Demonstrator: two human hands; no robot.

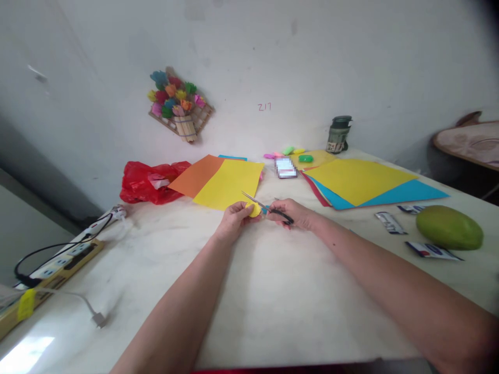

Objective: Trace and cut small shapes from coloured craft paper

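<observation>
Between thumb and fingers, my left hand (235, 221) pinches a small yellow paper piece (253, 210) above the middle of the table. My right hand (290, 213) is closed round the black handles of a pair of scissors (281, 215), whose blades point up and left, close behind the yellow piece. A bit of blue (265, 209) shows between the two hands; what it is I cannot make out. Just beyond my hands lies a yellow paper sheet (230, 182), overlapping an orange sheet (199, 174).
A red plastic bag (136, 182) lies at left, near a power strip (72, 254) with cables. Behind are a phone (286, 167) and a dark tumbler (339, 135). Yellow and blue sheets (409, 193), small packets (391, 223) and a green fruit (448, 227) lie at right.
</observation>
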